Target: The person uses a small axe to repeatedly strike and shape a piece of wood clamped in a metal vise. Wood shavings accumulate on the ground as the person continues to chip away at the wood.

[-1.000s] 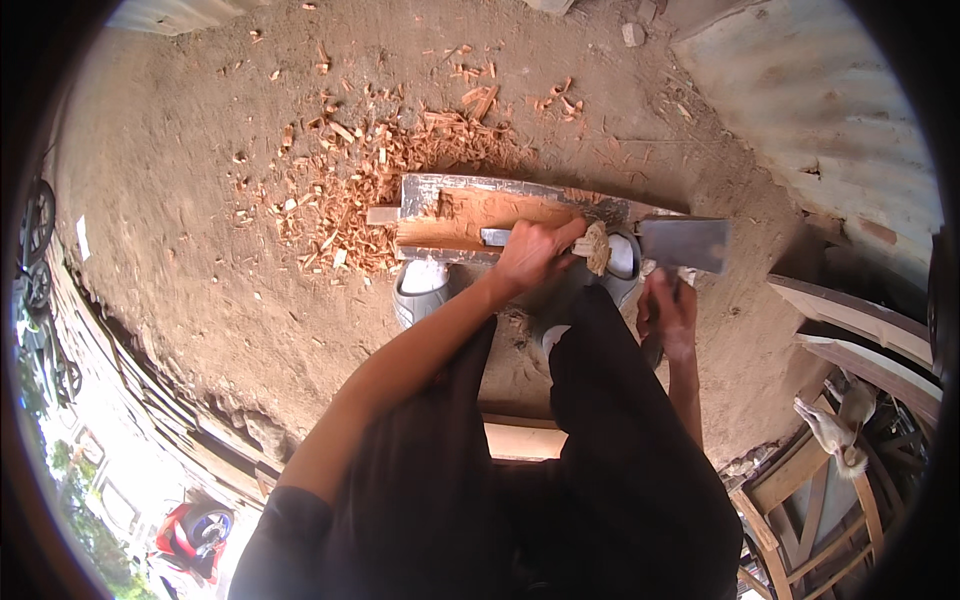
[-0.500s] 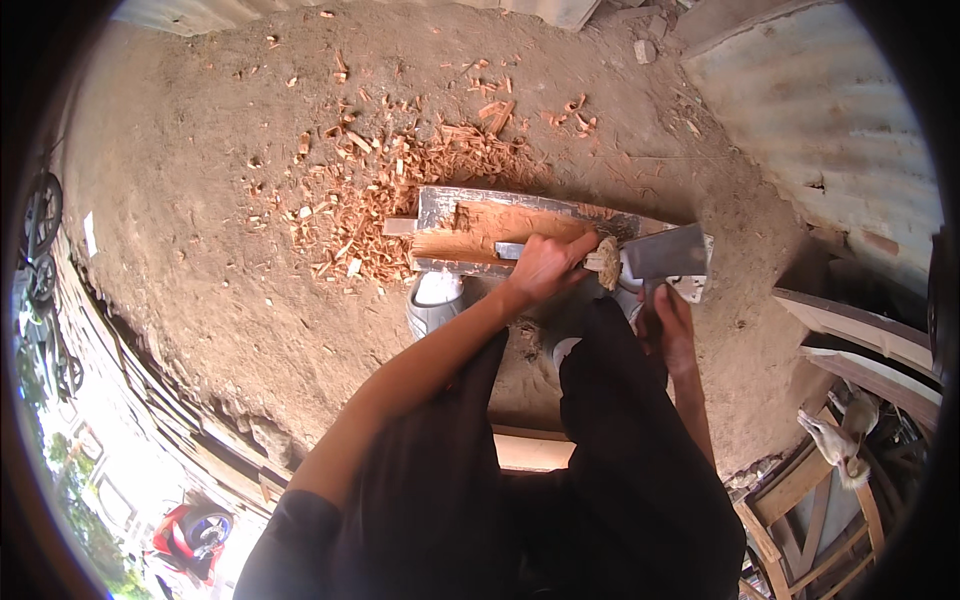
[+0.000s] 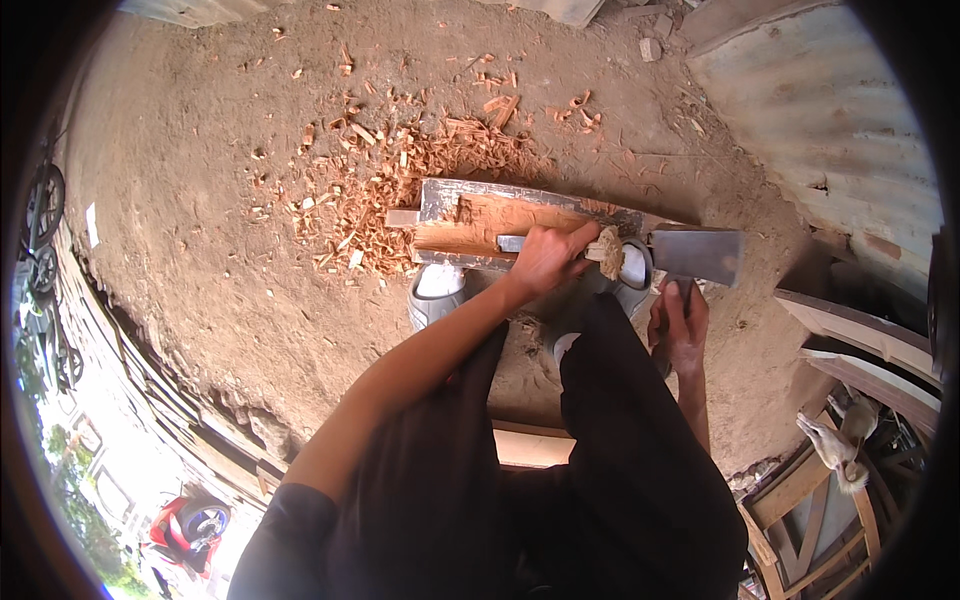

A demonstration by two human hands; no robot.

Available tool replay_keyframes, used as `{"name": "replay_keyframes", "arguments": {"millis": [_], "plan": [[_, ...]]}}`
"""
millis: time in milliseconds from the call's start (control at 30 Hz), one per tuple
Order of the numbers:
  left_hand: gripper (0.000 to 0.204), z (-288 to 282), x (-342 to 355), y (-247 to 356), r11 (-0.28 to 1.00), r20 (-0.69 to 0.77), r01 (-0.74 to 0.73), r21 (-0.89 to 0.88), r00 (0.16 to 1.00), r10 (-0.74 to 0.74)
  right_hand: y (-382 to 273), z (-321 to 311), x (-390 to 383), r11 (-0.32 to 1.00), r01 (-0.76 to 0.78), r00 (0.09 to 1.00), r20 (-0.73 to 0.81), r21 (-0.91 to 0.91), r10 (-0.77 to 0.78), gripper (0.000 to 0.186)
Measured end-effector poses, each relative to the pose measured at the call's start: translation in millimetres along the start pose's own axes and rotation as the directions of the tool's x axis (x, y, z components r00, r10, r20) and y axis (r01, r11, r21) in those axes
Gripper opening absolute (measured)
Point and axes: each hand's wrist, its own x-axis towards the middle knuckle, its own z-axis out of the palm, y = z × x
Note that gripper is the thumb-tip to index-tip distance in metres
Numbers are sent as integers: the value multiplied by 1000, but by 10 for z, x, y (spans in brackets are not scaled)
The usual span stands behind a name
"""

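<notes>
A wooden board (image 3: pixel 575 190) lies on the ground across my feet, its upper face carved into a rough orange-brown hollow with worn grey paint along its edges. My left hand (image 3: pixel 547 262) is closed around a chisel (image 3: pixel 511 243). The chisel's metal blade points left into the hollow, and its frayed wooden butt (image 3: pixel 607 252) sticks out to the right. To the right of that butt, apart from it, my right hand (image 3: pixel 682 322) grips the dark handle of a tool with a broad, grey rectangular head (image 3: pixel 698 256); mallet or cleaver, I cannot tell.
Wood shavings (image 3: pixel 375 190) are heaped on the dirt beyond and left of the board. My shoes (image 3: pixel 437 300) stand against its near side. Wooden boards (image 3: pixel 860 330) and frames are stacked at the right, below a corrugated metal sheet (image 3: pixel 820 110). A red motorcycle (image 3: pixel 190 530) stands lower left.
My right hand has swung the rectangular-headed tool to the right, away from the chisel butt. My left hand and the chisel stay nearly in place.
</notes>
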Motion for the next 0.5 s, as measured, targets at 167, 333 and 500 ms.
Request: {"name": "replay_keyframes", "arguments": {"millis": [167, 333, 500], "plan": [[42, 22, 67, 20, 999, -42, -36, -27, 999, 35, 442, 133, 59, 917, 180, 983, 38, -355, -178, 34], [44, 13, 48, -7, 1000, 17, -1, 21, 1000, 1, 198, 46, 53, 998, -48, 999, 3, -34, 48, 32], [45, 24, 20, 0, 1000, 2, -9, 12, 1000, 9, 298, 225, 66, 992, 37, 999, 19, -124, -35, 33]]}}
